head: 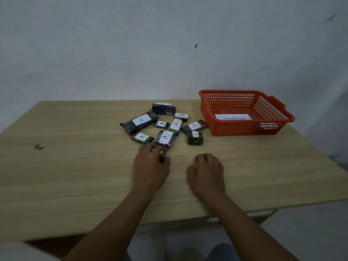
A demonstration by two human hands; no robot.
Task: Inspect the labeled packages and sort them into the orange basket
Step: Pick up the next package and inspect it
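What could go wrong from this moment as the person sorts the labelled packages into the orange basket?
1. The left hand grips a small dark package whose label is hidden, so it may be sorted unchecked.
2. The packages lie crowded, some touching; lifting one could shift its neighbours.
3. The orange basket sits near the table's far right edge; a push might slide it off.

On the light wooden bench (75, 176), the left hand (150, 167) grips a small dark package (162, 158), just below a cluster of dark wrapped packages with white "A" labels (165, 127). The right hand (206, 173) rests loosely curled and holds nothing. The orange slatted plastic basket (244, 127) at far right holds a white paper label (233, 117).
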